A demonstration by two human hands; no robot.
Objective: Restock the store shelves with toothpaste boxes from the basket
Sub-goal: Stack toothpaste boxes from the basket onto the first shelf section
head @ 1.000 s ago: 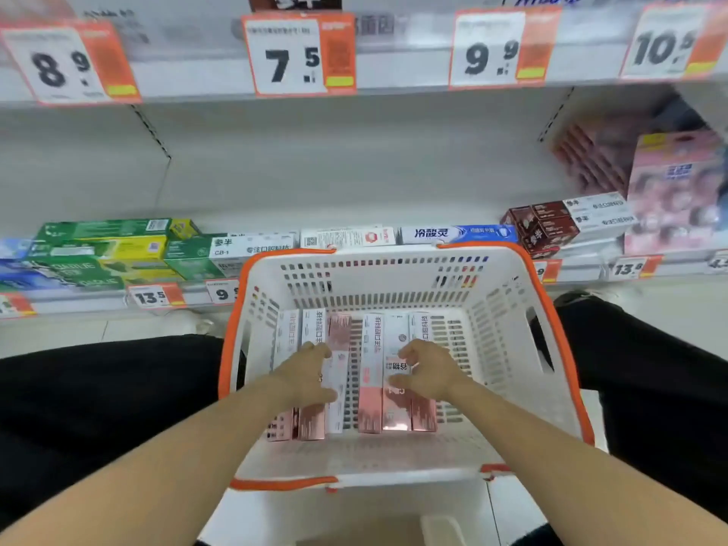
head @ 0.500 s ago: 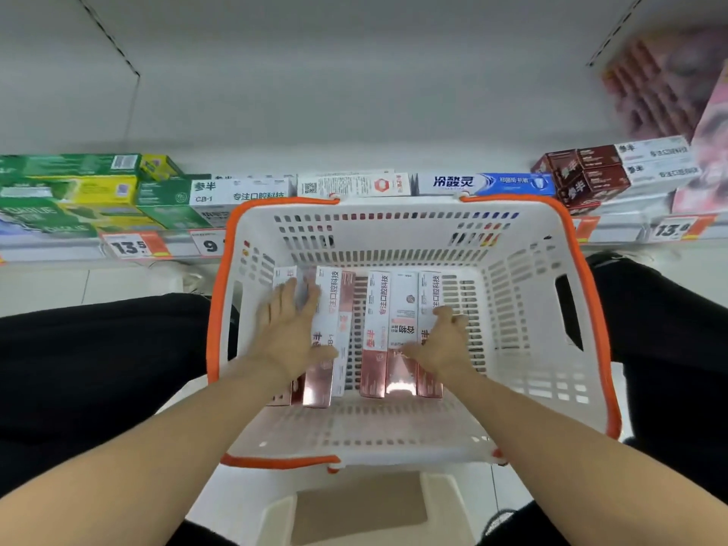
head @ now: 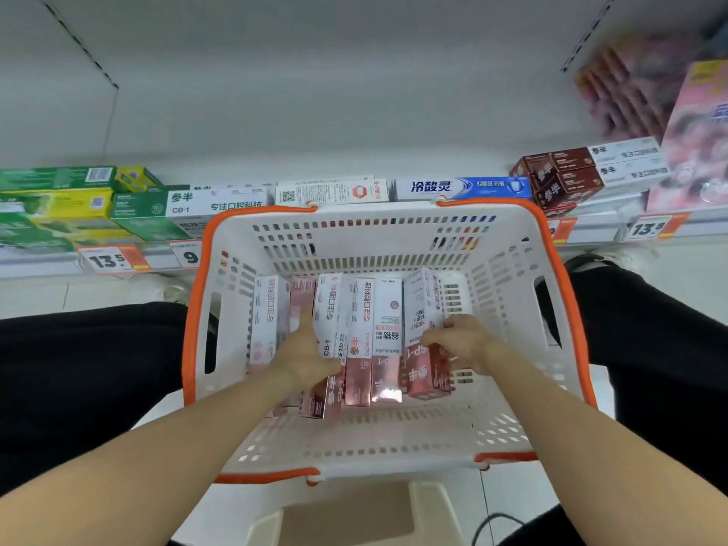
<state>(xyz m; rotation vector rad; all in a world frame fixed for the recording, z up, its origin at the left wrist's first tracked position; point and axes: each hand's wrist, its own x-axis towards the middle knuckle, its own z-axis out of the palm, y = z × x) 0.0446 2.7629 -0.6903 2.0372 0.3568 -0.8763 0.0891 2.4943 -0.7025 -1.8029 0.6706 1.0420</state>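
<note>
Setting: retail shop, toothpaste aisle; white metal shelf (head: 354, 167) with boxed toothpaste lined along its front edge, green and yellow boxes (head: 59, 202) at the left end, a blue box (head: 461, 188) mid-edge, brown boxes (head: 559, 177) toward the right; orange price tags (head: 112, 260) clipped to the shelf edge, reading 13.5 and 13.8; white plastic shopping basket (head: 512, 269) with orange rim, pink-and-white toothpaste boxes (head: 366, 333) inside.

Left hand (head: 305, 354) covers the near ends of the pink-and-white toothpaste boxes (head: 364, 333) beneath its fingers (head: 305, 323); right hand (head: 463, 340) hides its own fingertips behind a tilted box. Far right, pink packages (head: 693, 143) blur, cut by the frame edge.
</note>
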